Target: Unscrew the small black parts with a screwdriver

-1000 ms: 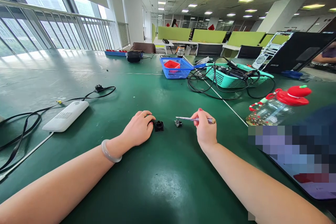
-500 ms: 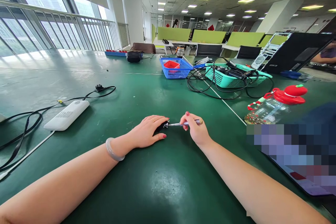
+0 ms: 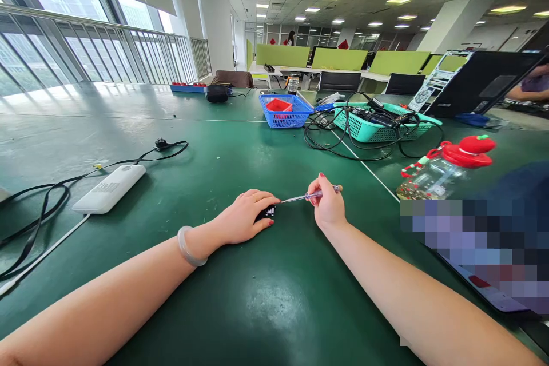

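On the green tabletop [image 3: 274, 286], my left hand [image 3: 246, 214] curls over a small black object [image 3: 266, 213] and holds it down. Its exposed right end shows white or metallic parts; the rest is hidden under my palm, so its kind cannot be made out. My right hand [image 3: 329, 205] is closed around the clear handle of a screwdriver [image 3: 306, 196]. The thin metal shaft points left, its tip close to my left index fingertip and the upper edge of the black object. Whether the tip touches anything cannot be told.
A white power strip [image 3: 109, 189] with black cords lies left. Farther back stand a blue basket [image 3: 285, 120] holding a red tray and a turquoise basket [image 3: 364, 128] heaped with black cables. A red-lidded clear bottle [image 3: 441, 174] stands right, near a blurred device [image 3: 484, 263].
My right hand has moved right and slightly up with the screwdriver, drawing its tip away from the black object's end. The screwdriver now slants more. My left hand stays nearly in place.
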### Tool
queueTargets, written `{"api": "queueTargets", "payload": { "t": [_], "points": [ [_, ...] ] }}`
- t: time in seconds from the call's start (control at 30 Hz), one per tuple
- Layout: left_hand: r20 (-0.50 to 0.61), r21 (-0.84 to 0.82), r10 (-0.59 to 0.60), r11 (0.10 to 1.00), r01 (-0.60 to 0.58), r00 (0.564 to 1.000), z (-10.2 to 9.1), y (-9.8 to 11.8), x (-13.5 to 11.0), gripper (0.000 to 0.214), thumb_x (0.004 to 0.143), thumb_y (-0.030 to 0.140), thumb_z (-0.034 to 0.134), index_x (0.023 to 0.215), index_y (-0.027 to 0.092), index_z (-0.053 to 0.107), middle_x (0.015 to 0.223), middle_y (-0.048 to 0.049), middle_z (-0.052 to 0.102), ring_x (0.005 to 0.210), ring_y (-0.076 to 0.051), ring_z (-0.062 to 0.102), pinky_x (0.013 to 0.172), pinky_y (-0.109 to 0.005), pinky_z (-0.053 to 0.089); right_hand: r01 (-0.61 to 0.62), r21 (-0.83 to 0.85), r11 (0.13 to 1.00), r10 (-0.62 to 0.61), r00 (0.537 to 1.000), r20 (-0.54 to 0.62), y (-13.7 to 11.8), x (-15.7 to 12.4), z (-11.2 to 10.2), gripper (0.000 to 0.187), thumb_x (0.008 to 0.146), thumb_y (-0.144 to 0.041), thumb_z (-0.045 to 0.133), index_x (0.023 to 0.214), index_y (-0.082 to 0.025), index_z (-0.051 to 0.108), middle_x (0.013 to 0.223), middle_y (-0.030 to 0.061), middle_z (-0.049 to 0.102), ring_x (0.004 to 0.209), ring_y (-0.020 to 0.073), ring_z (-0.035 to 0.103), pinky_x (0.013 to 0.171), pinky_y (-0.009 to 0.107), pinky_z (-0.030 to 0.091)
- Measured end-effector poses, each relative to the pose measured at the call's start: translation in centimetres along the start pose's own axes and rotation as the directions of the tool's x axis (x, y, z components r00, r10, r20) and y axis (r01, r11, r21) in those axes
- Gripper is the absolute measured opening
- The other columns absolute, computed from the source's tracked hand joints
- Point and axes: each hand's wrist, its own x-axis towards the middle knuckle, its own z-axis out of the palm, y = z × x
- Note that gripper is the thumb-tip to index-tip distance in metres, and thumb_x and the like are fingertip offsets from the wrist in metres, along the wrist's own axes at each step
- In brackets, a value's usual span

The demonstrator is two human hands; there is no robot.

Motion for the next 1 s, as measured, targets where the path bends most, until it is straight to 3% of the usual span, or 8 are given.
{"api": "queueTargets", "payload": {
  "t": [0.2, 0.4, 0.53, 0.67, 0.83, 1.0],
  "points": [
    [0.017, 0.0, -0.022, 1.0, 0.022, 1.0, 0.2, 0.5, -0.3, 0.037, 0.092, 0.033, 0.047, 0.129, 0.029, 0.05, 0.117, -0.0048, 0.063, 0.113, -0.022, 0.052, 0.104, -0.045, 0.04, -0.019, 0.07, 0.997, 0.021, 0.999, -0.03, 0.2, 0.4, -0.1, 0.053, 0.081, -0.051, 0.057, 0.039, -0.021, 0.048, 0.035, -0.0041, 0.033, 0.038, 0.0085, 0.032, 0.045, 0.026, 0.034],
    [0.055, 0.023, -0.036, 0.999, 0.034, 0.998, 0.1, 1.2, -1.6, 0.034, 0.092, 0.035, 0.047, 0.126, 0.03, 0.052, 0.118, -0.0057, 0.059, 0.115, -0.023, 0.05, 0.104, -0.045, 0.039, -0.049, 0.093, 0.995, 0.049, 0.999, 0.001, 0.2, 0.5, -0.1, 0.054, 0.082, -0.052, 0.056, 0.039, -0.021, 0.046, 0.036, -0.0046, 0.031, 0.038, 0.008, 0.031, 0.045, 0.026, 0.034],
    [0.062, 0.005, -0.041, 0.999, 0.041, 0.997, 0.0, 2.7, -2.7, 0.027, 0.088, 0.038, 0.056, 0.112, 0.027, 0.055, 0.117, -0.0042, 0.06, 0.115, -0.023, 0.05, 0.106, -0.046, 0.037, -0.068, 0.121, 0.99, 0.067, 0.998, 0.014, 0.2, 0.4, -0.1, 0.054, 0.082, -0.051, 0.057, 0.039, -0.02, 0.047, 0.037, -0.0046, 0.031, 0.038, 0.0078, 0.03, 0.045, 0.026, 0.033],
    [0.085, 0.002, -0.067, 0.998, 0.068, 0.994, -0.2, 4.3, -4.2, 0.019, 0.089, 0.036, 0.053, 0.104, 0.025, 0.055, 0.111, -0.0033, 0.062, 0.107, -0.022, 0.053, 0.102, -0.045, 0.038, -0.088, 0.122, 0.989, 0.083, 0.996, 0.04, 0.2, 0.3, 0.0, 0.054, 0.081, -0.05, 0.058, 0.038, -0.02, 0.047, 0.037, -0.0042, 0.032, 0.039, 0.0074, 0.03, 0.045, 0.026, 0.032],
    [0.1, 0.052, -0.181, 0.983, 0.176, 0.978, -1.6, 3.7, -8.4, 0.018, 0.09, 0.038, 0.05, 0.104, 0.027, 0.055, 0.113, -0.002, 0.061, 0.108, -0.021, 0.053, 0.103, -0.042, 0.04, -0.086, 0.114, 0.99, 0.081, 0.995, 0.049, 0.0, 0.0, 0.0, 0.053, 0.082, -0.049, 0.058, 0.039, -0.02, 0.047, 0.037, -0.0046, 0.031, 0.039, 0.008, 0.031, 0.046, 0.026, 0.033],
    [-0.02, 0.208, -0.39, 0.899, 0.385, 0.921, -4.6, -1.0, -15.7, 0.026, 0.088, 0.046, 0.048, 0.107, 0.029, 0.057, 0.117, -0.0024, 0.062, 0.112, -0.021, 0.055, 0.1, -0.037, 0.045, -0.095, 0.088, 0.992, 0.089, 0.994, 0.068, 0.0, -0.1, 0.2, 0.053, 0.083, -0.048, 0.056, 0.039, -0.02, 0.046, 0.036, -0.0046, 0.031, 0.039, 0.0084, 0.03, 0.046, 0.027, 0.032]
  ]
}}
